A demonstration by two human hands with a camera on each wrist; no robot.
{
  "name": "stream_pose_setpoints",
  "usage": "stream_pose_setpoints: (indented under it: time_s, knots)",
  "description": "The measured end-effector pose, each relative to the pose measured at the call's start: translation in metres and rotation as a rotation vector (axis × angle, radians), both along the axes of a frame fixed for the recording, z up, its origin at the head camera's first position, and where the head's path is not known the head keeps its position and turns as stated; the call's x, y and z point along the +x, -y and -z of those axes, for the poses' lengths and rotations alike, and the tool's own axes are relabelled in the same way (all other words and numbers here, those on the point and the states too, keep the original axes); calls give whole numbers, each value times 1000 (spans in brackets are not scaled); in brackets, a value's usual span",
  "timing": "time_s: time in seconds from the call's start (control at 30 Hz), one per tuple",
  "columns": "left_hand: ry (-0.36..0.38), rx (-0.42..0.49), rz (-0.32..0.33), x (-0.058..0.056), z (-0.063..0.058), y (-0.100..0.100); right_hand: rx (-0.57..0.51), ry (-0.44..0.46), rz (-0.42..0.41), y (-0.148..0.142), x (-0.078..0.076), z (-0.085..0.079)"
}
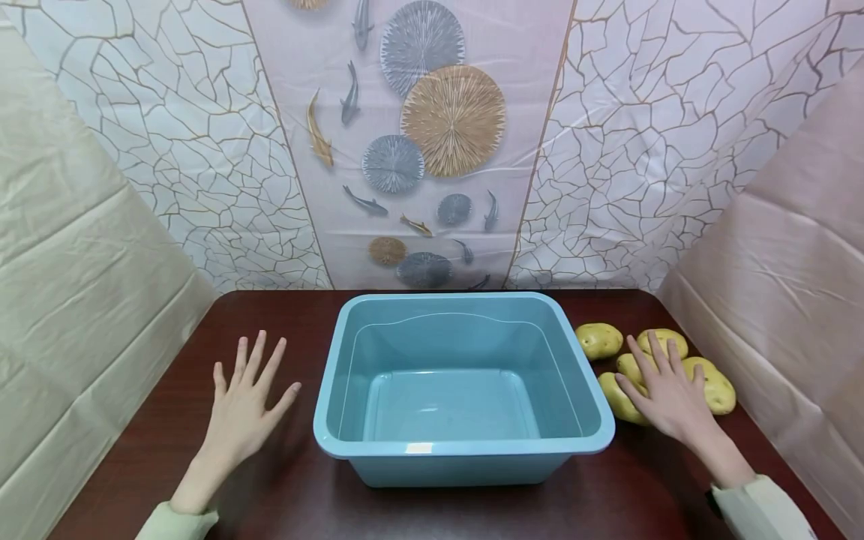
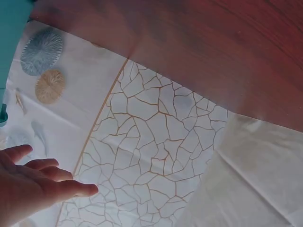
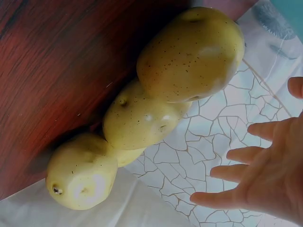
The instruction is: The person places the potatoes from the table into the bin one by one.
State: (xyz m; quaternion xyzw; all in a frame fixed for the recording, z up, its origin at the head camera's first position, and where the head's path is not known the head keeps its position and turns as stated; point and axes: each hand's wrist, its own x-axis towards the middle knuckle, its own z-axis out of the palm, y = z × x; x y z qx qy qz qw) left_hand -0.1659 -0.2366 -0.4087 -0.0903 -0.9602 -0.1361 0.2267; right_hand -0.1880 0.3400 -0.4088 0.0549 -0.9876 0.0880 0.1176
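A light blue plastic basin stands in the middle of the dark wooden table, and its visible inside holds nothing. To its left my left hand hovers with fingers spread and straight, gripping nothing. On the basin's right, my right hand is spread above several yellow potatoes, partly hiding some of them. The right wrist view shows that hand's fingers apart from a large potato and the smaller ones beside it. One potato lies close to the basin's right wall.
The reddish-brown table ends at a back wall covering printed with fish and round shapes. Pale cloth walls rise along the left and right sides, the right one close to the potatoes.
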Motion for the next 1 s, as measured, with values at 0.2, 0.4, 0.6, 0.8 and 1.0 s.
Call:
stream_pose_setpoints:
  time_s: [0.2, 0.4, 0.6, 0.8, 1.0]
  knots:
    - [-46, 26, 29, 2, -5, -4, 5, -25, -12, 0, 1, -1]
    - [-98, 62, 78, 6, -12, -13, 10, -63, -31, 1, 1, -2]
    - [-173, 88, 132, 8, -18, -19, 9, -60, -38, 1, 2, -2]
    - [-235, 97, 188, 11, -26, -26, 10, -82, -53, 2, 2, 0]
    - [-275, 111, 237, 13, -33, -33, 14, -95, -65, 3, 1, 2]
